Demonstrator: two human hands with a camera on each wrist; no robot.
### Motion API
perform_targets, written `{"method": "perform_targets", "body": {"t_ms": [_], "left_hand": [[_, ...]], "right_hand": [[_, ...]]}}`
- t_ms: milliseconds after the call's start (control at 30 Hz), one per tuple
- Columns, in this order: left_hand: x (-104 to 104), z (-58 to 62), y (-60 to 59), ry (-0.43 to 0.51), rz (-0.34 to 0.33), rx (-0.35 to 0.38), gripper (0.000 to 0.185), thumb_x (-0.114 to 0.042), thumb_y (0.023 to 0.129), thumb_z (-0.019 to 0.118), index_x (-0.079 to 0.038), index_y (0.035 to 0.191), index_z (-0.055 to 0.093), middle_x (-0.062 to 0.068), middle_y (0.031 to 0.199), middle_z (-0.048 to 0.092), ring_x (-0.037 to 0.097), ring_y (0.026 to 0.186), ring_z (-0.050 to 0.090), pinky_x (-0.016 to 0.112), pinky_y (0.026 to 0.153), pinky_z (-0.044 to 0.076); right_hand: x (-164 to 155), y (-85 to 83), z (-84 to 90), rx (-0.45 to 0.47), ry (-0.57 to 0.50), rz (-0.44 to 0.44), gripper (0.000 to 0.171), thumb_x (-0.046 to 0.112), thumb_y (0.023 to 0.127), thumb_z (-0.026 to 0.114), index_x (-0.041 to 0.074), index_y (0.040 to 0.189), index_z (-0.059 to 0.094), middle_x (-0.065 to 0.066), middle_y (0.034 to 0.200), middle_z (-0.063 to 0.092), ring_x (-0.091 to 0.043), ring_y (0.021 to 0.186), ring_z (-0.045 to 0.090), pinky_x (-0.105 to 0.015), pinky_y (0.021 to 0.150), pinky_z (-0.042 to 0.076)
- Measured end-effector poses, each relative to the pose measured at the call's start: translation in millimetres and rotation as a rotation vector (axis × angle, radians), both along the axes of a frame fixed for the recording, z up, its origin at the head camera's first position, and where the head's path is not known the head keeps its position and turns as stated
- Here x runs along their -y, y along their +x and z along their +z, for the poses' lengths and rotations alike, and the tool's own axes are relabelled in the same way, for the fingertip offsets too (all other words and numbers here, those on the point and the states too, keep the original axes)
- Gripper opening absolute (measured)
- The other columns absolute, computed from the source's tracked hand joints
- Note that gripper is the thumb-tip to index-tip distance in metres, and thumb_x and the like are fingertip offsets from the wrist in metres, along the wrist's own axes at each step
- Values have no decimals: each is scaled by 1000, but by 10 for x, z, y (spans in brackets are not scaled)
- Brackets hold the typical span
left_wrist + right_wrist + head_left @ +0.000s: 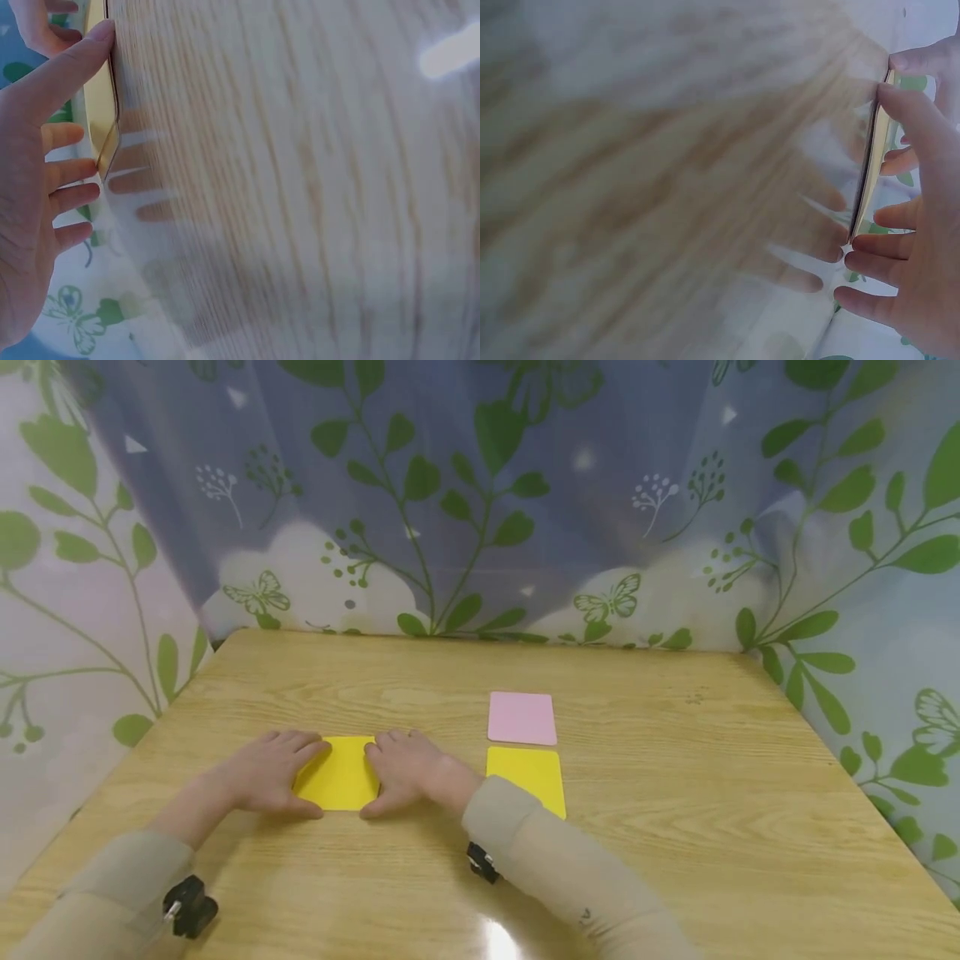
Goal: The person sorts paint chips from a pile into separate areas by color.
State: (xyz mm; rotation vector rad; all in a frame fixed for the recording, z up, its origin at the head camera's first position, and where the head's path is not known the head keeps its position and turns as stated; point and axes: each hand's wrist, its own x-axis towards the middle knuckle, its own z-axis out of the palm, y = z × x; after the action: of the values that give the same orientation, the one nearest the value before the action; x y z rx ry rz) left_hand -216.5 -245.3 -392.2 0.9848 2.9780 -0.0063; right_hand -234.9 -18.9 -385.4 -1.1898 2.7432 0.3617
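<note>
Yellow square, thin (337, 773): one, left of centre on the table (712, 835), between the two hands; its sides look nearly equal, so no long axis stands out, and one edge faces the person. Whether it lies flat or is slightly raised, cannot tell.

Left hand (272, 772): holds the left side of the yellow square, thumb at the near edge, fingers toward the far corner, grip wide.

Right hand (407, 772): holds the right side in mirror fashion, thumb near, fingers far, grip likewise wide. Neither hand is plainly nearer; the square sits directly inward of both palms.

Second yellow square (534, 770): one, to the right of the right hand, partly hidden by the right sleeve (570, 868).

Pink square (522, 718): one, just beyond the second yellow square, a narrow gap between, roughly in line with it.

Table: wood-grained, light brown, glossy near the person.

Cloth (427, 568): hung behind the table, blue and white, printed with green leaves and butterflies.

Black devices (191, 907): two, one at each sleeve.
</note>
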Motion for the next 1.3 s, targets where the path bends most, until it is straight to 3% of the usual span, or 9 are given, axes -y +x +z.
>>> {"method": "perform_targets", "body": {"t_ms": [533,767,1133,1300], "left_hand": [[37,-50,24,15,14,-2,85,-68,72,60,-3,127,52,17,128,50,37,118,45,56,97,32],[13,-24,50,61,-28,-39,79,-62,71,65,-2,122,55,17,121,55,36,112,49,55,95,34],[0,14,-8,58,-39,-27,79,-64,75,60,-1,121,56,16,119,57,36,110,51,54,95,35],[12,14,-2,61,-27,-19,77,-65,75,60,-2,121,56,15,119,58,35,110,52,54,95,35]], "right_hand": [[61,-1,11,38,-17,-7,88,71,77,50,10,139,38,-4,127,45,-16,115,43,-33,95,39],[82,-14,8,32,-20,-7,89,71,76,52,10,139,39,-5,129,44,-18,117,42,-34,96,39],[56,-72,64,65,-54,-4,94,71,72,56,7,139,39,-7,128,45,-18,113,45,-30,94,40],[50,-90,73,97,-65,-15,95,70,71,59,8,140,36,-7,132,42,-19,118,41,-32,99,37]]}}
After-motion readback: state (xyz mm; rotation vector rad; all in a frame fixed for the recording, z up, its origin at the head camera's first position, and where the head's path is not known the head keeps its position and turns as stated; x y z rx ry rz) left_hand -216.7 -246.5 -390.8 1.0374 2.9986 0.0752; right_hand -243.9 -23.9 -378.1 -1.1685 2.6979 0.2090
